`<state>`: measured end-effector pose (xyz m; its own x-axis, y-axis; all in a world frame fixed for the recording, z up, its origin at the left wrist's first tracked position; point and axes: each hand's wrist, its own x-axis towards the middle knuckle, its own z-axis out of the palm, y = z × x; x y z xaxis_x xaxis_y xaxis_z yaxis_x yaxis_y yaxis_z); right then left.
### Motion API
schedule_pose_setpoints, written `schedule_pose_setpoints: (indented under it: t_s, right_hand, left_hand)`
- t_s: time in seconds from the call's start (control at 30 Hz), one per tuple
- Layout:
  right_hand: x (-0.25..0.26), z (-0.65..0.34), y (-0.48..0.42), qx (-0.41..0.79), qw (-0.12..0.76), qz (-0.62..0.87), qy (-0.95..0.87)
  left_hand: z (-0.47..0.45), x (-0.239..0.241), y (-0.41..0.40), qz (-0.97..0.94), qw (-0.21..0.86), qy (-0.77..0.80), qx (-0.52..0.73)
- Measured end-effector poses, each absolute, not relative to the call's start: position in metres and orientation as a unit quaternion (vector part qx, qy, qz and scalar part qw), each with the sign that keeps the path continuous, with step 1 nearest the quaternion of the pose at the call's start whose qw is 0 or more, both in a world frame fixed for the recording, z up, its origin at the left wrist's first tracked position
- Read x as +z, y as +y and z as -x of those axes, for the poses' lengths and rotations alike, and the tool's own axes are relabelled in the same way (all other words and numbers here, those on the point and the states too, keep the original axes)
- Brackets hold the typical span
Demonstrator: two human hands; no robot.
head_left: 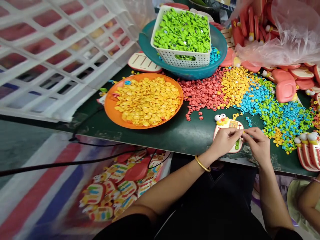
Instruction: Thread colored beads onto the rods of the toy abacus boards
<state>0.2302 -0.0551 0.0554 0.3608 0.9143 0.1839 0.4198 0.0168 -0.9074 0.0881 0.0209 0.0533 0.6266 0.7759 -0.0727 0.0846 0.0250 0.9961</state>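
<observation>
A white, red-edged toy board [239,146] with bulging eyes and a yellow beak lies at the table's front edge. Green pieces sit in its lower slot, and yellow-orange ones show near its top. Over the board, my left hand [226,142] and my right hand [258,145] meet fingertip to fingertip, both pinched closed. A tiny yellow piece [243,132] shows between the fingertips; its exact shape is hidden. My left fingers cover part of the board's middle. Just beyond my right hand lie a few loose blue pieces [248,120].
Loose red pieces [203,91] and blue and green ones [277,113] spread across the table. An orange plate [110,108] holds yellow pieces. A white basket [180,56] of green pieces stands in a teal basin [145,43]. At left leans a white crate [57,60]; a cable [75,163] hangs below.
</observation>
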Motion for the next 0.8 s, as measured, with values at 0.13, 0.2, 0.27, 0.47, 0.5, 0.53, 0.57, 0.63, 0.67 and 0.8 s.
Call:
schedule_pose_setpoints:
  t_s: [0.13, 0.2, 0.27, 0.47, 0.5, 0.53, 0.57, 0.63, 0.67, 0.8]
  right_hand:
    - [0.043, -0.243, -0.036, 0.169, 0.420, 0.687, -0.569]
    - [0.034, -0.246, -0.026, 0.142, 0.383, 0.707, -0.578]
    - [0.027, -0.247, -0.019, 0.142, 0.360, 0.713, -0.585]
    - [0.037, -0.262, -0.015, 0.253, 0.437, 0.701, -0.504]
    - [0.041, -0.264, -0.018, 0.306, 0.460, 0.683, -0.478]
    - [0.046, -0.265, -0.022, 0.359, 0.477, 0.662, -0.453]
    - [0.049, -0.263, -0.027, 0.403, 0.488, 0.642, -0.432]
    - [0.053, -0.253, -0.037, 0.433, 0.502, 0.625, -0.412]
    - [0.052, -0.245, -0.041, 0.418, 0.511, 0.628, -0.411]
    - [0.047, -0.240, -0.036, 0.400, 0.492, 0.612, -0.472]
  left_hand:
    - [-0.079, 0.048, 0.037, -0.772, 0.407, 0.379, 0.308]
    - [-0.072, 0.037, 0.045, -0.780, 0.291, 0.451, 0.321]
    - [-0.067, 0.022, 0.052, -0.769, 0.257, 0.495, 0.313]
    - [-0.059, 0.013, 0.045, -0.759, 0.300, 0.388, 0.428]
    - [-0.057, 0.017, 0.040, -0.768, 0.284, 0.358, 0.449]
    - [-0.055, 0.021, 0.035, -0.778, 0.265, 0.324, 0.469]
    - [-0.053, 0.024, 0.030, -0.784, 0.247, 0.291, 0.489]
    - [-0.051, 0.027, 0.022, -0.781, 0.222, 0.248, 0.529]
    - [-0.050, 0.028, 0.020, -0.770, 0.217, 0.248, 0.546]
    - [-0.039, 0.040, 0.034, -0.756, 0.242, 0.297, 0.531]
